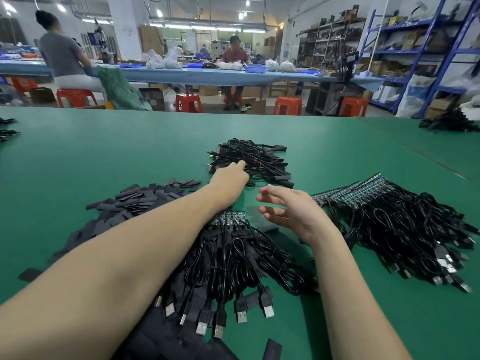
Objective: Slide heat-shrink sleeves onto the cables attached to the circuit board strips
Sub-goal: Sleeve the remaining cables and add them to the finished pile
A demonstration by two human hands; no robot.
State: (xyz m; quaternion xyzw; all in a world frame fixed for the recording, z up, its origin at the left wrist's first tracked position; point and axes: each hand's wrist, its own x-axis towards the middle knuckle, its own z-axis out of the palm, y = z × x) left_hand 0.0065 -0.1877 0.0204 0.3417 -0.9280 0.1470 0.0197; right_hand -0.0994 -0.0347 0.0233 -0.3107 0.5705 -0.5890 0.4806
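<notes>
A circuit board strip (230,219) lies in front of me, its black cables (233,258) fanning toward me and ending in USB plugs (220,329). Flat black heat-shrink sleeves (145,200) are heaped to its left, under my left forearm. My left hand (230,179) reaches forward, its outstretched fingers touching a far pile of black cable pieces (259,159); nothing shows in its grip. My right hand (288,210) hovers just right of the strip with fingers spread and empty. A thick stack of further board strips with cables (384,216) lies at the right.
Green table mat (104,152) stretches ahead to an edge. More black cable bundles (449,122) sit at the far right corner and at the left edge. Loose sleeves (271,349) lie near the front. People work at a blue bench beyond.
</notes>
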